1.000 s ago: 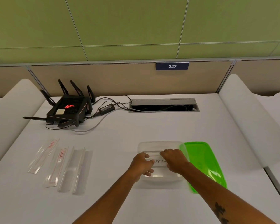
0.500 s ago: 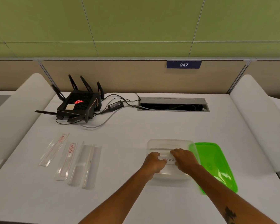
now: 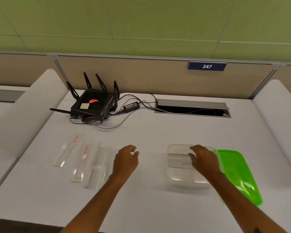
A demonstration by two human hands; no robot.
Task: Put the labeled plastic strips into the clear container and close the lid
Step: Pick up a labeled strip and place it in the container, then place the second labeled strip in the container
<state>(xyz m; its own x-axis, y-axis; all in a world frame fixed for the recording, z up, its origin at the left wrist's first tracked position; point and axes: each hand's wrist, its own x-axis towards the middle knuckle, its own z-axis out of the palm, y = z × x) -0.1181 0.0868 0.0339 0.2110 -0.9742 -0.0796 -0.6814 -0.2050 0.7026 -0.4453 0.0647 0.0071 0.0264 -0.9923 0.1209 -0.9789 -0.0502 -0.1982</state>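
Labeled plastic strips [image 3: 81, 158]: most lie on the white desk [image 3: 146, 204], waiting their turn

At least one strip, marked "ZEB…", already lies in the clear container [image 3: 178, 175], where the right hand [image 3: 202, 159] rests over it with fingers loosely curled; whether it pinches the strip I cannot tell. The left hand [image 3: 126, 161] hovers just beside the nearest strip, fingers relaxed and holding nothing. The loading step looks to be in hand. Next calls for a light pinch on a thin, flat strip, then the carry across; the green lid [image 3: 237, 174] lies off, touching the container's right side
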